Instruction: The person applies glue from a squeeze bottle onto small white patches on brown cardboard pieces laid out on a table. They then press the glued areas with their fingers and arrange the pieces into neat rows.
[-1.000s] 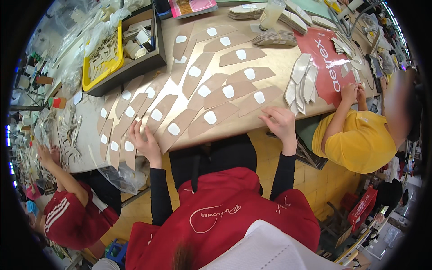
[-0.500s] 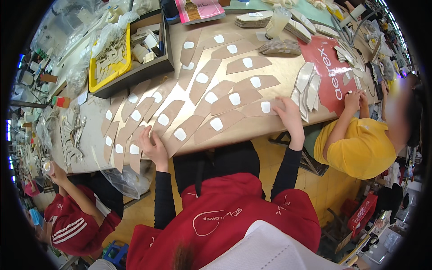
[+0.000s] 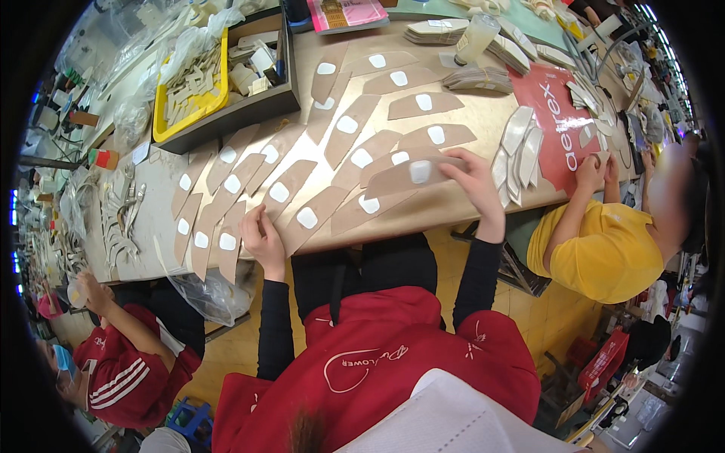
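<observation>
My right hand pinches the right end of a flat tan cut piece with a white patch on it. That piece is raised over other tan pieces and partly covers them. My left hand, fingers loosely bent and holding nothing I can see, is at the table's near edge between two tan pieces, one of them a patched piece. Several more such pieces, each with a white patch, lie fanned in overlapping rows across the brown table.
At the far left stands a dark box with a yellow tray of scraps. Bundled pieces, a clear bottle and pale pieces lie at the far right beside a red sheet. People sit at both sides.
My right hand has lifted the rightmost patched tan piece and drawn it left over its neighbours. My left hand has shifted only slightly, its fingers less spread.
</observation>
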Action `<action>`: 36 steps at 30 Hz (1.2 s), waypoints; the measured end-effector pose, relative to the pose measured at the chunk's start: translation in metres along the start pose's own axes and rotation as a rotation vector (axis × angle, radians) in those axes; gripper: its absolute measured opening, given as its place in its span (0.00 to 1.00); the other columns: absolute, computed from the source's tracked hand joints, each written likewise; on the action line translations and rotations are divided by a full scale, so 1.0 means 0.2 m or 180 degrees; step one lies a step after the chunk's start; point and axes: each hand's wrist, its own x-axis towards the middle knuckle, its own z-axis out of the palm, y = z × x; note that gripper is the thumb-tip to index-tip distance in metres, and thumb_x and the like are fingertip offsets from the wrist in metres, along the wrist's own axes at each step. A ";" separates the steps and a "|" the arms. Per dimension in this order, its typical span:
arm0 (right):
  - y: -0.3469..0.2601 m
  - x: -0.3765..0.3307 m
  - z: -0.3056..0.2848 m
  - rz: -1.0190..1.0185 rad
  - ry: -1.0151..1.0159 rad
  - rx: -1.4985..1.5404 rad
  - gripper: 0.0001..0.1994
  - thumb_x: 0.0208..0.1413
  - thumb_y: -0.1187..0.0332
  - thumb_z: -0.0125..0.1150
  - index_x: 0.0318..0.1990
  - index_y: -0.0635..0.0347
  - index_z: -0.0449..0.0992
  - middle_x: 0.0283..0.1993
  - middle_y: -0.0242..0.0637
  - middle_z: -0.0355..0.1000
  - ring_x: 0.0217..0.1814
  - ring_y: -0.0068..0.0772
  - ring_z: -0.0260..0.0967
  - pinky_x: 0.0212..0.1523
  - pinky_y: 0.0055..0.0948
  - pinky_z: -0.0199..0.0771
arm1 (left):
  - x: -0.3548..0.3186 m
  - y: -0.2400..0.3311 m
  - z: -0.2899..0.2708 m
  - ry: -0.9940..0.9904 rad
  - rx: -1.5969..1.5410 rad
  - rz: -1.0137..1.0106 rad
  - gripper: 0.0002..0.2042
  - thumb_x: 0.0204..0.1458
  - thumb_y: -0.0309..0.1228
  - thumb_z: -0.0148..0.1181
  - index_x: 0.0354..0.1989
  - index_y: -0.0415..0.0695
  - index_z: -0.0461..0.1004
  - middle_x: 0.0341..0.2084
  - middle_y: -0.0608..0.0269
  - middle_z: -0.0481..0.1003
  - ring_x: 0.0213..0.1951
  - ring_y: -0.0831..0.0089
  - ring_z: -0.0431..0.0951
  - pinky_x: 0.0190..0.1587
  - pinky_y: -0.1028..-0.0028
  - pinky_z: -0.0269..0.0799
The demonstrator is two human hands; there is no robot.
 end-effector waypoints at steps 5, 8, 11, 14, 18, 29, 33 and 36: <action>0.16 0.07 0.19 -0.0321 0.0817 -0.2528 0.27 0.48 0.64 0.70 0.58 0.53 0.73 0.57 0.40 0.65 0.59 0.46 0.63 0.60 0.41 0.61 | 0.01 0.00 0.01 -0.0001 -0.0063 0.0045 0.06 0.57 0.18 0.56 0.40 0.39 0.78 0.35 0.56 0.78 0.37 0.59 0.75 0.40 0.65 0.69; 0.20 0.05 0.20 -0.0391 0.1047 -0.2409 0.23 0.49 0.65 0.70 0.54 0.58 0.75 0.52 0.41 0.69 0.57 0.46 0.65 0.58 0.40 0.64 | 0.01 -0.01 0.01 0.0024 0.0069 0.0265 0.06 0.58 0.20 0.57 0.41 0.40 0.78 0.34 0.59 0.77 0.33 0.65 0.73 0.36 0.69 0.68; 0.21 0.05 0.17 -0.0101 0.0775 -0.1787 0.21 0.49 0.65 0.70 0.50 0.63 0.77 0.47 0.44 0.72 0.54 0.47 0.66 0.54 0.39 0.67 | 0.00 -0.01 0.01 0.0013 -0.0005 0.0206 0.06 0.58 0.20 0.57 0.41 0.39 0.78 0.34 0.59 0.77 0.33 0.64 0.74 0.36 0.69 0.69; 0.19 0.06 0.16 -0.0015 0.0746 -0.2142 0.17 0.49 0.66 0.70 0.46 0.64 0.79 0.43 0.45 0.76 0.48 0.50 0.69 0.52 0.41 0.68 | 0.01 -0.01 0.01 0.0049 -0.0015 0.0301 0.06 0.57 0.19 0.57 0.41 0.39 0.78 0.34 0.58 0.77 0.34 0.64 0.74 0.37 0.69 0.69; 0.16 0.05 0.08 0.0130 0.0975 -0.0499 0.16 0.50 0.67 0.70 0.44 0.66 0.79 0.44 0.47 0.76 0.44 0.48 0.72 0.47 0.41 0.71 | 0.01 -0.01 0.01 0.0047 -0.0007 0.0279 0.06 0.57 0.18 0.57 0.40 0.39 0.78 0.34 0.58 0.78 0.35 0.63 0.75 0.37 0.69 0.69; 0.13 0.03 0.02 -0.0077 0.1001 -0.1140 0.18 0.52 0.70 0.66 0.51 0.60 0.75 0.41 0.43 0.75 0.45 0.48 0.72 0.48 0.41 0.72 | 0.00 -0.01 0.00 -0.0024 0.0032 0.0071 0.07 0.55 0.18 0.57 0.40 0.39 0.78 0.35 0.56 0.79 0.37 0.58 0.76 0.39 0.65 0.70; 0.11 -0.07 0.29 -0.1213 -0.0305 -0.1957 0.16 0.51 0.71 0.67 0.48 0.59 0.76 0.48 0.40 0.70 0.54 0.46 0.65 0.57 0.40 0.65 | 0.00 -0.01 0.00 -0.0015 -0.0017 0.0167 0.07 0.55 0.18 0.58 0.40 0.39 0.78 0.35 0.56 0.78 0.37 0.59 0.76 0.39 0.65 0.70; 0.10 -0.11 0.37 -0.1091 -0.0314 -0.1955 0.16 0.49 0.71 0.68 0.48 0.59 0.76 0.49 0.40 0.68 0.57 0.46 0.62 0.59 0.40 0.63 | 0.00 -0.01 0.00 -0.0011 -0.0040 0.0091 0.06 0.55 0.18 0.58 0.40 0.39 0.78 0.35 0.56 0.78 0.37 0.59 0.76 0.39 0.65 0.70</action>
